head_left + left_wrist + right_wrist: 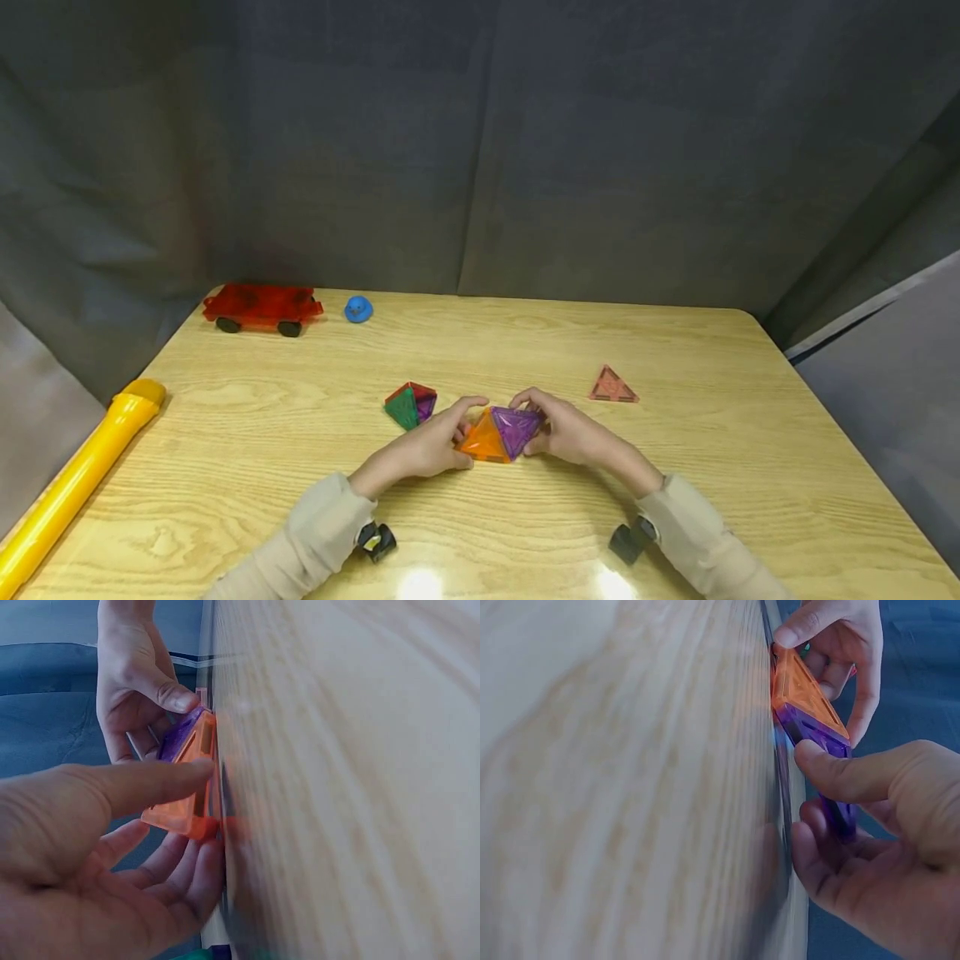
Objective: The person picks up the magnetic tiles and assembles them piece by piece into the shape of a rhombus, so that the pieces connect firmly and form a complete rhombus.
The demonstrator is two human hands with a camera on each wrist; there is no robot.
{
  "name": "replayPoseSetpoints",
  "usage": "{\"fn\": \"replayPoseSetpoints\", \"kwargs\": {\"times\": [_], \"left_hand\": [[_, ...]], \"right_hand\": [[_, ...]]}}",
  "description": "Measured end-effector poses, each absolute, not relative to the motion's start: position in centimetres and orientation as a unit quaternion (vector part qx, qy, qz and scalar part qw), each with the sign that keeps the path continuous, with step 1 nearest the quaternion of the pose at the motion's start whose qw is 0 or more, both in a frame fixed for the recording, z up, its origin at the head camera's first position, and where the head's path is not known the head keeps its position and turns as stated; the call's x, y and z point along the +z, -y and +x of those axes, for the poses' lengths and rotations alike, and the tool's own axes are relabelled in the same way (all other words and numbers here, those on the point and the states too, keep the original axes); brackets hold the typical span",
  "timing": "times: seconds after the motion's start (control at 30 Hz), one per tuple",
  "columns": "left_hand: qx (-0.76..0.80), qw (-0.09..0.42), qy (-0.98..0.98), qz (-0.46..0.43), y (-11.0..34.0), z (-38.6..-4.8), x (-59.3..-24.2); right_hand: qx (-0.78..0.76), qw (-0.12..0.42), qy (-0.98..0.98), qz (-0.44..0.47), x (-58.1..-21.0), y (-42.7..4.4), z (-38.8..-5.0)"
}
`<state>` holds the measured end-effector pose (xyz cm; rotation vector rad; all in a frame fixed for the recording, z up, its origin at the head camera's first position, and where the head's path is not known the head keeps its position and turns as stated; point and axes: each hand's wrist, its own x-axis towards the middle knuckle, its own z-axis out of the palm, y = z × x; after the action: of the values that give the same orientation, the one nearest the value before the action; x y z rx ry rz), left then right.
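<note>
An orange triangular magnetic tile and a purple triangular magnetic tile meet edge to edge, tilted, low over the table. The left hand holds the orange tile, thumb on the near side and fingers curled behind. My right hand grips the purple tile between thumb and fingers. In the left wrist view the orange tile lies close to the tabletop; whether it touches is hard to tell. Just beyond the left hand sits a small pyramid of green, red and purple tiles.
A pale red triangular tile lies flat to the right. At the back left stand a red wheeled toy car base and a blue rubber duck. Along the left edge is a long yellow tube. Grey curtains hang behind the wooden table.
</note>
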<state>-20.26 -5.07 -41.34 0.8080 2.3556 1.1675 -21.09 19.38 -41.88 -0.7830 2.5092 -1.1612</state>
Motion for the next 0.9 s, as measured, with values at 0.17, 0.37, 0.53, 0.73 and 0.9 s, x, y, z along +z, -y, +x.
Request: {"fn": "replayPoseSetpoints", "kwargs": {"times": [0.17, 0.37, 0.53, 0.73, 0.9], "left_hand": [[0.42, 0.186, -0.842, 0.285, 5.11, -20.35, -41.42], [0.419, 0.174, -0.839, 0.3, 5.11, -20.5, -41.37], [0.419, 0.171, -0.838, 0.305, 5.09, -20.69, -41.38], [0.411, 0.175, -0.838, 0.312, 5.11, -20.88, -41.41], [0.396, 0.176, -0.845, 0.313, 5.06, -20.99, -41.43]], "right_hand": [[-0.362, 0.125, -0.883, -0.273, -41.94, -19.45, -21.18], [-0.324, 0.109, -0.898, -0.277, -41.92, -19.53, -21.12], [-0.313, 0.102, -0.905, -0.268, -41.87, -19.52, -21.02], [-0.317, 0.107, -0.905, -0.264, -41.94, -19.46, -21.02], [-0.319, 0.111, -0.903, -0.263, -41.87, -19.49, -21.02]]}}
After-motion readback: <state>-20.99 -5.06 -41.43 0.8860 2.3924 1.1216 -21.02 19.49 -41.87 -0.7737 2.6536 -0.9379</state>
